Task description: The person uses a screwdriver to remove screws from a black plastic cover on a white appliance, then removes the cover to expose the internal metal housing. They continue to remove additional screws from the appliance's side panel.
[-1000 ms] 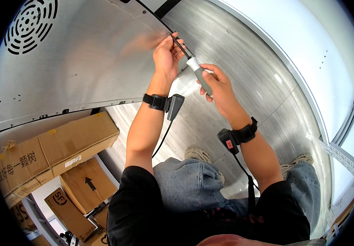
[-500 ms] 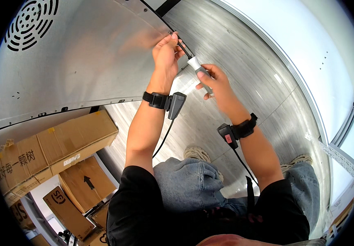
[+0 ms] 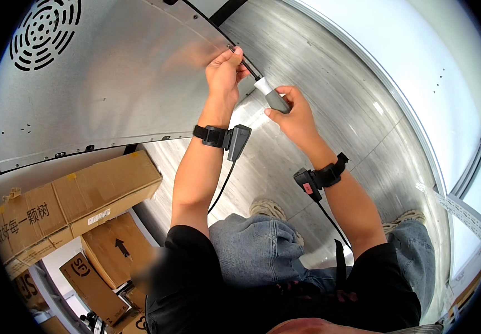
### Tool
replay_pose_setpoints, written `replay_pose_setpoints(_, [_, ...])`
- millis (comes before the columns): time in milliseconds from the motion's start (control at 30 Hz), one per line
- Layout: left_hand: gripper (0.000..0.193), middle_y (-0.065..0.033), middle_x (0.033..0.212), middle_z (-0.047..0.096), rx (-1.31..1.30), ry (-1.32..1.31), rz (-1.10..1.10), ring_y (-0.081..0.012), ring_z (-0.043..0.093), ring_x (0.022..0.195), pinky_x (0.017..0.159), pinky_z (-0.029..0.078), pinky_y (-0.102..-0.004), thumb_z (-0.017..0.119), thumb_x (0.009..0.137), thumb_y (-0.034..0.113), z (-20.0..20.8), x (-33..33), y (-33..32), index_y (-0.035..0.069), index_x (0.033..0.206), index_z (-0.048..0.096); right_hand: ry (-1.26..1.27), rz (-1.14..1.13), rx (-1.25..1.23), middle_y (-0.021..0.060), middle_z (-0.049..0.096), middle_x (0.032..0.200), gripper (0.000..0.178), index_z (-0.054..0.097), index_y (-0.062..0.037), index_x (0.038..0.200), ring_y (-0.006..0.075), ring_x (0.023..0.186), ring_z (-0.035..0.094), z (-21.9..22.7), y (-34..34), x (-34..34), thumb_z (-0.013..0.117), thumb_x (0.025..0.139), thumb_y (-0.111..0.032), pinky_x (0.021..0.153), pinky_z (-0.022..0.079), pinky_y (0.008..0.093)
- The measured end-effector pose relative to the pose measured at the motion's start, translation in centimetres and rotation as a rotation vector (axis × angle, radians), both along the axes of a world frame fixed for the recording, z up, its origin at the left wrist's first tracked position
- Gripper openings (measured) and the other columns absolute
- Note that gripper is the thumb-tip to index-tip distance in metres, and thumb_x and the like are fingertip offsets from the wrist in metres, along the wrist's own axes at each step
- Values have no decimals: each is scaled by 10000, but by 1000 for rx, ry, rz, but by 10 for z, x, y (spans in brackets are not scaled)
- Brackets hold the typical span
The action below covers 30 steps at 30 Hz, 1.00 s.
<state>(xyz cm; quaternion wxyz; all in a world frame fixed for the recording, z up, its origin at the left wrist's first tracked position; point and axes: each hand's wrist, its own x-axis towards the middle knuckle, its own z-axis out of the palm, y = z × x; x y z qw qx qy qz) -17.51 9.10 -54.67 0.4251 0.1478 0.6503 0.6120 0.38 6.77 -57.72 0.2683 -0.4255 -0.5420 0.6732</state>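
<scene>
A screwdriver (image 3: 275,99) with a grey and white handle and a dark shaft points up and left to the edge of a large metal panel (image 3: 140,72). My right hand (image 3: 295,117) grips the handle, thumb below and fingers above. Up at the shaft's far end, my left hand (image 3: 225,75) is closed in a pinch around the tip, right at the panel's edge. Whether a screw sits between those fingertips is hidden. Each wrist wears a black strap with a small cabled device.
Round vent slots (image 3: 41,26) pierce the panel at upper left. Stacked cardboard boxes (image 3: 104,186) stand at lower left. Grey wood-look floor (image 3: 329,72) spreads beneath my arms, bounded on the right by a white curved-looking panel (image 3: 418,72). My legs are below.
My right hand's fingers have shifted their grip on the handle, and the handle has turned a little. My left hand stays at the panel edge, nearly still.
</scene>
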Motion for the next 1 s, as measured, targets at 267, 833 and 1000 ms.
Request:
replay_pose_setpoints(267, [156, -31, 791, 621, 36, -56, 3, -142, 601, 658, 573, 503, -250, 582, 904, 136, 4, 2, -1, 25, 1011, 599, 164, 81, -440, 51, 564, 898, 374, 490, -40, 1181, 110, 737, 571, 13, 11, 12, 616, 870, -206, 496, 447, 257])
replay_pose_setpoints(833, [136, -41, 803, 625, 34, -68, 14, -149, 602, 654, 569, 500, -268, 556, 910, 115, 13, 7, -2, 13, 990, 600, 96, 124, -301, 32, 582, 934, 394, 494, -48, 1226, 109, 773, 561, 7, 2, 13, 570, 900, -256, 561, 495, 258])
replay_pose_setpoints(1000, [146, -48, 805, 620, -4, 22, -39, -150, 601, 658, 568, 500, -269, 552, 911, 113, 4, 0, -3, 8, 1002, 598, 43, 170, -144, 65, 549, 964, 452, 482, -15, 1224, 133, 764, 572, 4, 0, 14, 607, 863, -256, 536, 509, 255])
